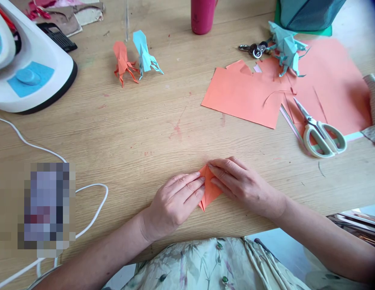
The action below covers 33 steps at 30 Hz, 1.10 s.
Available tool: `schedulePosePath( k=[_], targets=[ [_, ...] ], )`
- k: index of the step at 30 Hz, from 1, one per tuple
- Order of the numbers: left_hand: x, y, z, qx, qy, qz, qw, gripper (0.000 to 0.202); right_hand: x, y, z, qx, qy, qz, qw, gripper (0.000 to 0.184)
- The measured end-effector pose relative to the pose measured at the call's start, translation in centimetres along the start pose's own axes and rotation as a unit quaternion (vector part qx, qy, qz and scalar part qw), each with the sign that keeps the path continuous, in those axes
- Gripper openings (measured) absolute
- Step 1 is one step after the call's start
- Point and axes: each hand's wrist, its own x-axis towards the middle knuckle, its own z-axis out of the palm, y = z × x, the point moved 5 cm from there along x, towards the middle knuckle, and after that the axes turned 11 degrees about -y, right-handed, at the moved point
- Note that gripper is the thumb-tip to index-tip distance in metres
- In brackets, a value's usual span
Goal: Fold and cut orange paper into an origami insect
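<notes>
A small folded piece of orange paper [209, 189] lies on the wooden table [139, 133] near its front edge. My left hand [175, 201] rests flat on the paper's left side, fingers stretched out and pressing down. My right hand [238, 183] lies flat on its right side, fingertips meeting the left hand's over the fold. Only a narrow wedge of the paper shows between the two hands.
Orange paper sheets [244, 94] with scissors [322, 135] lie at the right. Folded paper figures stand behind: an orange one [123, 62], a light blue one [145, 56], a teal one [286, 48]. A white iron [30, 68], its white cord [93, 201], a pink cup [202, 16] and keys [255, 49] are around.
</notes>
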Motion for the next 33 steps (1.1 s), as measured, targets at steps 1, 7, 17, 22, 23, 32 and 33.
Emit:
schedulePosePath(
  k=[1, 7, 17, 22, 23, 32, 33],
  targets=[
    [0.0, 0.0, 0.0, 0.002, -0.003, 0.0, 1.0, 0.022, -0.1, 0.1, 0.0, 0.006, 0.005, 0.01, 1.0, 0.023],
    [-0.1, 0.0, 0.0, 0.015, -0.006, 0.014, 1.0, 0.021, -0.1, 0.7, 0.1, 0.025, -0.001, 0.024, 0.999, 0.024],
    [-0.5, 0.0, 0.1, 0.036, -0.036, 0.041, 0.998, 0.024, 0.2, 1.4, -0.3, 0.023, 0.015, 0.041, 0.999, 0.027],
    [-0.7, 0.2, 0.1, 0.047, -0.043, 0.055, 0.996, 0.03, 0.2, 1.6, -0.2, 0.026, 0.019, 0.051, 0.998, 0.028],
    [-0.7, 0.2, 0.1, 0.049, -0.044, 0.058, 0.996, 0.031, 0.2, 1.6, -0.3, 0.019, 0.022, 0.053, 0.998, 0.026],
    [-0.9, 0.8, 0.5, 0.072, -0.035, 0.043, 0.996, 0.031, -0.3, 0.6, -0.2, -0.013, 0.045, 0.007, 0.999, 0.019],
    [-0.9, 0.9, 0.6, 0.071, -0.034, 0.039, 0.996, 0.03, -0.3, 0.4, -0.1, -0.011, 0.041, 0.002, 0.999, 0.02]
  ],
)
